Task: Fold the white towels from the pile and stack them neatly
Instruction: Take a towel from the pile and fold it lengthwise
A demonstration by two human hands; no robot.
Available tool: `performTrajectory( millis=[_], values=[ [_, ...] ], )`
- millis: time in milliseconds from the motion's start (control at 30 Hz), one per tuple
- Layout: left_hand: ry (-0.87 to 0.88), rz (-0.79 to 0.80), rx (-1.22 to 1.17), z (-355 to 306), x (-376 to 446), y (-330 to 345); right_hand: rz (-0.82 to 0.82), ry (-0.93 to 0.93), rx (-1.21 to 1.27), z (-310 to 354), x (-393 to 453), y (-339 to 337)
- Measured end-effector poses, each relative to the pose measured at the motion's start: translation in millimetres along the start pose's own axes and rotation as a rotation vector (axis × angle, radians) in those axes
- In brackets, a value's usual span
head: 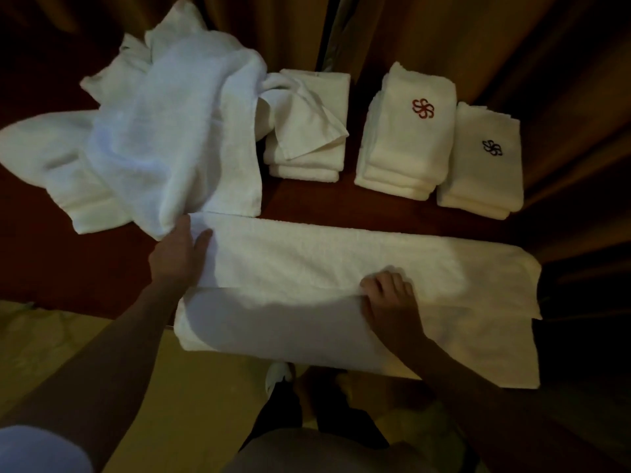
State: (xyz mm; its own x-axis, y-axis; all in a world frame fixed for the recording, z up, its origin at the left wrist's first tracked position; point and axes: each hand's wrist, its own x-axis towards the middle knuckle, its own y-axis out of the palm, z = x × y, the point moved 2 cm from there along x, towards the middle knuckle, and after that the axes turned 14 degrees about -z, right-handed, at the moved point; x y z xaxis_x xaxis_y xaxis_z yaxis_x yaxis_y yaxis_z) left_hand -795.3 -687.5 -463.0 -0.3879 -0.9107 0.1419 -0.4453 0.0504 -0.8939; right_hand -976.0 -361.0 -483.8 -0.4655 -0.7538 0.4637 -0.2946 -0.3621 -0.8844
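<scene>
towel being folded (341, 268) lies lengthwise across the near edge of the dark red table (102, 268), its near portion hanging over the edge. left hand (179, 256) rests at the towel's left end, fingers straight, thumb on top of the cloth and fingertips hidden under the unfolded pile. right hand (389, 295) sits near mid-length, fingers curled and pinching the edge of the upper layer. unfolded pile (164, 131) lies just beyond the left hand, touching the towel's far-left corner. beyond the right hand, well apart, stand three folded stacks: plain stack (307, 158), stack with red emblem (406, 148), stack with dark emblem (485, 175).
</scene>
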Motion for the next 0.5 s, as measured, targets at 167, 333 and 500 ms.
performTrajectory(
  millis=[167,333,500],
  values=[
    [-0.148,-0.063,-0.053,-0.6,1.6,2.2,0.027,0.092,-0.035,6.9,0.2,12.5],
    [-0.003,-0.142,0.135,-9.6,-33.1,18.3,-0.017,0.093,0.019,-2.3,-9.8,6.9],
    [0.064,-0.185,0.222,2.6,-40.1,26.5,-0.038,0.084,-0.029,-11.0,-13.5,-2.1]
  ],
)
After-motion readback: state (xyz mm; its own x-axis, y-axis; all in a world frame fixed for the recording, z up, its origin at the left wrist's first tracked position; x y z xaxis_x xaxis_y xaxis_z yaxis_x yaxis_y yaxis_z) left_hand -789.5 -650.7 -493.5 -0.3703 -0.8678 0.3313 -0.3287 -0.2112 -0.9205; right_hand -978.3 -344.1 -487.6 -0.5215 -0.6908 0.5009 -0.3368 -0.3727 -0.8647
